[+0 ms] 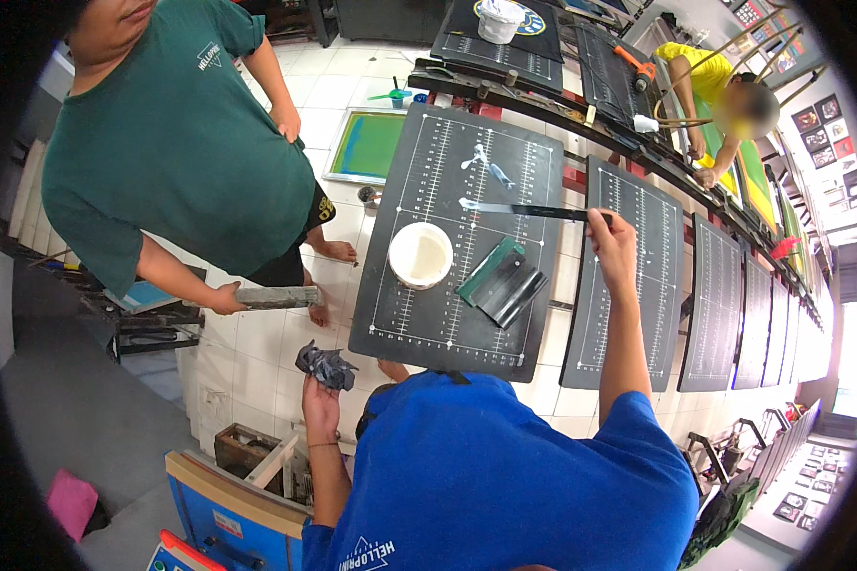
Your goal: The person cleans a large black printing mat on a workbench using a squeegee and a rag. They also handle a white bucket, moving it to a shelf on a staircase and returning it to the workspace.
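Left hand (pixel 320 407), clamped on crumpled dark wad (pixel 325 365). White tub (pixel 420 284) on black surface (pixel 390 328), pale paste (pixel 427 255) inside. Spatula (pixel 533 210) over surface, beyond tub; long axis left-right, white-coated blade (pixel 490 206) pointing left. Right hand (pixel 612 238), clamped on handle (pixel 552 212).

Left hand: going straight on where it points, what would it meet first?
Beyond the crumpled dark wad it holds, the left hand would probably meet the grey bar; depth is unclear, so it might miss.
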### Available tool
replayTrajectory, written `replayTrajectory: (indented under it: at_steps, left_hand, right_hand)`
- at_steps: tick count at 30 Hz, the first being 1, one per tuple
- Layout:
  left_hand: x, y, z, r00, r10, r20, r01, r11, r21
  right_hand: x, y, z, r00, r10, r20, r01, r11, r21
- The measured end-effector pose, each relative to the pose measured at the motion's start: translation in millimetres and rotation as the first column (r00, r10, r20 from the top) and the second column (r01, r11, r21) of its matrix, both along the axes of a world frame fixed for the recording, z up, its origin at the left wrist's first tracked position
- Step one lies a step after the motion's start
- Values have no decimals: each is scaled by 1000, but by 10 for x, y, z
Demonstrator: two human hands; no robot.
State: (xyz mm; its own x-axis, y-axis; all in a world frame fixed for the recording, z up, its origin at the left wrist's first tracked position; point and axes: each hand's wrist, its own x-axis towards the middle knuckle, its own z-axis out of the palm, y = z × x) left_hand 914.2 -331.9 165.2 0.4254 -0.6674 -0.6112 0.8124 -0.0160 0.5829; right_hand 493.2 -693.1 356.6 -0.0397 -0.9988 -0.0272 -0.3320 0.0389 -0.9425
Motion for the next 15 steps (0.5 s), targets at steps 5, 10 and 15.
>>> replayTrajectory:
  at_steps: [5,10,15]
  left_hand:
    - [-5,-90,103,1000,-4,16,4,1000,-26]
    - [17,-35,95,999,33,13,-32,999,-24]
    - [39,65,63,997,74,1,-74,997,-5]
  right_hand:
    - [897,434,673,909,344,-234,-370,926,-77]
    - [1474,429,178,591,475,-652,-762,595,-257]
    - [1652,508,64,488,592,-641,-823,557,-113]
